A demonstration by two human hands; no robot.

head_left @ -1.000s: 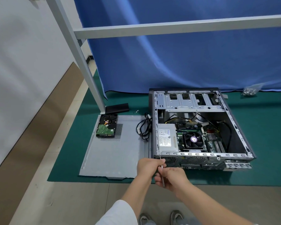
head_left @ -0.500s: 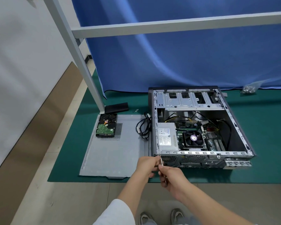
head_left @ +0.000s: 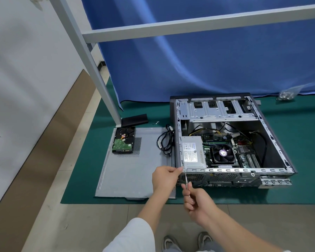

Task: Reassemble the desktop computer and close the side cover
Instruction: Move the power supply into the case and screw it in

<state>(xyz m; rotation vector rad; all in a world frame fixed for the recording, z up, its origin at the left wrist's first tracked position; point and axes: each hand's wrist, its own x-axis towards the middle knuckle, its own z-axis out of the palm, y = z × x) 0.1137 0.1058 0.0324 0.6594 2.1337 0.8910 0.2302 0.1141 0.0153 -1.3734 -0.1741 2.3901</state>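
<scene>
Desktop computer case [head_left: 231, 142], grey metal and wide open, is lying on its side on the green mat [head_left: 298, 160] with the motherboard, black CPU fan [head_left: 224, 153] and silver power supply box [head_left: 193, 151] all showing. Its flat grey side cover panel [head_left: 135, 171] lies on the mat just left of the case, not fitted yet, and a bare hard drive [head_left: 123, 140] with a green circuit board sits on the panel's far corner. A coiled black cable [head_left: 165, 142] lies between panel and case

Left hand [head_left: 165, 178] has its fingers curled at the case's near-left corner, fingertips touching the rim there. Right hand [head_left: 196, 201] is closed around a thin silver screwdriver [head_left: 187, 180], whose tip points up at that same corner of the rear panel

Small black pouch [head_left: 135, 118] and a couple of loose screws [head_left: 155, 122] sit beyond the panel, and a clear bag of screws [head_left: 286, 95] lies far right by the blue curtain [head_left: 207, 60]
</scene>
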